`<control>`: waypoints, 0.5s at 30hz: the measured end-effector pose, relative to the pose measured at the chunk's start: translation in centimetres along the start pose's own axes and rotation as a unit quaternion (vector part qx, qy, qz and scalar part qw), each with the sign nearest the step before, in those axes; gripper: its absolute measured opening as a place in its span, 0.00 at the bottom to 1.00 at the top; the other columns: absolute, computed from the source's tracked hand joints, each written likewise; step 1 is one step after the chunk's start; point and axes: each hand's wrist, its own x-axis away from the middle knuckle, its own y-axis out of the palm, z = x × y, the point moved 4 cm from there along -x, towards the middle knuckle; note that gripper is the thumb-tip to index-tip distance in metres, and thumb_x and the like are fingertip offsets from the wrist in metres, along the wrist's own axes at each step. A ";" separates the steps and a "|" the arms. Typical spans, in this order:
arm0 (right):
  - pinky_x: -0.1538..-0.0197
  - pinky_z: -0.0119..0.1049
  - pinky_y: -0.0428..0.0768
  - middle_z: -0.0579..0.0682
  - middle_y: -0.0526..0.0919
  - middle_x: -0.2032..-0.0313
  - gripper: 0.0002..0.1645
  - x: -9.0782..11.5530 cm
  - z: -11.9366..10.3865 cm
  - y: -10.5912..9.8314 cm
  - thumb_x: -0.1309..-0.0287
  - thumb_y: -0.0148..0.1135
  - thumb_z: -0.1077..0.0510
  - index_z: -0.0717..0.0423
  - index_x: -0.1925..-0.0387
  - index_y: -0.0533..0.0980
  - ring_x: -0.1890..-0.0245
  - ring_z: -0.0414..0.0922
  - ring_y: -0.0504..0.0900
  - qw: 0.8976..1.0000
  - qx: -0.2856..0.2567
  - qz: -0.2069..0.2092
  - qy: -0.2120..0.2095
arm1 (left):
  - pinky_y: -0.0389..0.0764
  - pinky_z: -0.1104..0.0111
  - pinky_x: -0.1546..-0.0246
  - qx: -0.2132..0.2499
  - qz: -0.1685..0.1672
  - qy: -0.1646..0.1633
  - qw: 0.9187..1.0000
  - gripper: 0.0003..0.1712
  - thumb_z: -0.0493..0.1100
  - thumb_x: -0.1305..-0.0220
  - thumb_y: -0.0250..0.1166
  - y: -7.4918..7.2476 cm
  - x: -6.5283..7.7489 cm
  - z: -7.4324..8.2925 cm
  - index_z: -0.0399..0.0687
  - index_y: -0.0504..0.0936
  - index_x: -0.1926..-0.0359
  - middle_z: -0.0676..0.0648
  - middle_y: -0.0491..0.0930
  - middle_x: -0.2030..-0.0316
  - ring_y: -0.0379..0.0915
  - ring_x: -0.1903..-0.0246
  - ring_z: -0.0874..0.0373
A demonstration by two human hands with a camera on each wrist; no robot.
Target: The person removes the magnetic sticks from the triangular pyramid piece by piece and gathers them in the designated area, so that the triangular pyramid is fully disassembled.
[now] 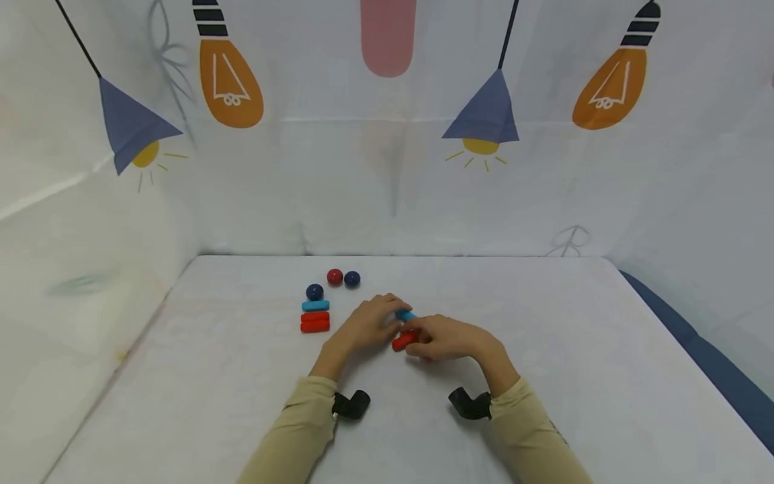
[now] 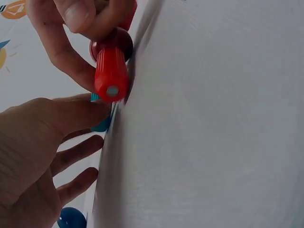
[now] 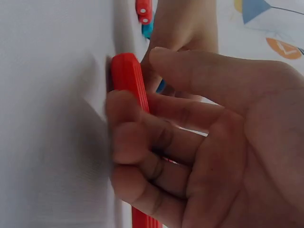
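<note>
My left hand [image 1: 369, 324] is at mid-table, its thumb and index finger pinching a blue stick [image 1: 406, 314]; the other fingers are spread. In the left wrist view the teal-blue stick [image 2: 101, 126] shows below the thumb. Facing it, my right hand [image 1: 450, 337] holds a ribbed red stick [image 1: 404, 341] with curled fingers. This stick [image 2: 111, 76] has a silvery end, with a dark red ball [image 2: 124, 43] just behind it. Below the right fingers, part of another red stick [image 3: 145, 219] appears; the fingers hide the rest.
Left of my hands lie two red sticks [image 1: 315, 322] side by side, a blue stick [image 1: 316, 306] and a dark blue ball [image 1: 314, 292] in a column. Farther back, a red ball [image 1: 335, 277] sits beside a second dark blue ball [image 1: 352, 279]. A printed cloth wall [image 1: 338, 188] stands behind the white table [image 1: 211, 390].
</note>
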 end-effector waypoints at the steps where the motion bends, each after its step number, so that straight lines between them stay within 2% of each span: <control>1: 0.69 0.31 0.70 0.41 0.76 0.78 0.18 0.0 0.1 0.1 0.38 0.57 0.49 0.50 0.49 0.73 0.76 0.37 0.72 1.000 0.003 -0.001 0.002 | 0.73 0.54 0.45 -0.008 0.004 -0.010 1.000 0.18 0.44 0.36 0.61 0.0 0.0 0.0 0.53 0.77 0.45 0.50 0.76 0.47 0.71 0.47 0.53; 6: 0.66 0.33 0.71 0.41 0.75 0.73 0.17 -0.1 0.3 0.1 0.40 0.60 0.50 0.48 0.49 0.75 0.71 0.38 0.73 1.000 0.020 0.001 0.003 | 0.75 0.61 0.52 -0.040 0.022 -0.064 0.997 0.13 0.46 0.39 0.65 -0.3 0.2 -0.5 0.55 0.80 0.53 0.53 0.78 0.59 0.71 0.57 0.57; 8: 0.63 0.34 0.72 0.43 0.75 0.69 0.16 -0.1 0.6 -0.1 0.40 0.59 0.51 0.48 0.51 0.76 0.67 0.39 0.73 1.000 0.023 0.004 -0.003 | 0.75 0.63 0.53 -0.040 0.022 -0.080 0.996 0.12 0.47 0.40 0.66 -0.6 0.4 -0.9 0.55 0.80 0.55 0.54 0.78 0.61 0.72 0.60 0.58; 12: 0.58 0.37 0.73 0.48 0.73 0.60 0.12 0.1 1.6 -0.7 0.40 0.59 0.52 0.47 0.56 0.80 0.61 0.42 0.71 0.999 0.031 0.022 -0.003 | 0.74 0.63 0.55 -0.022 0.005 -0.099 0.995 0.12 0.46 0.42 0.67 -1.6 1.2 -1.5 0.55 0.80 0.56 0.55 0.78 0.63 0.72 0.62 0.59; 15: 0.53 0.41 0.74 0.51 0.72 0.55 0.09 0.3 2.3 -1.3 0.40 0.59 0.53 0.47 0.60 0.81 0.55 0.45 0.71 0.998 0.034 0.047 0.018 | 0.73 0.63 0.55 -0.017 -0.007 -0.105 0.994 0.13 0.46 0.43 0.68 -2.2 2.1 -1.8 0.55 0.81 0.56 0.55 0.79 0.63 0.72 0.61 0.60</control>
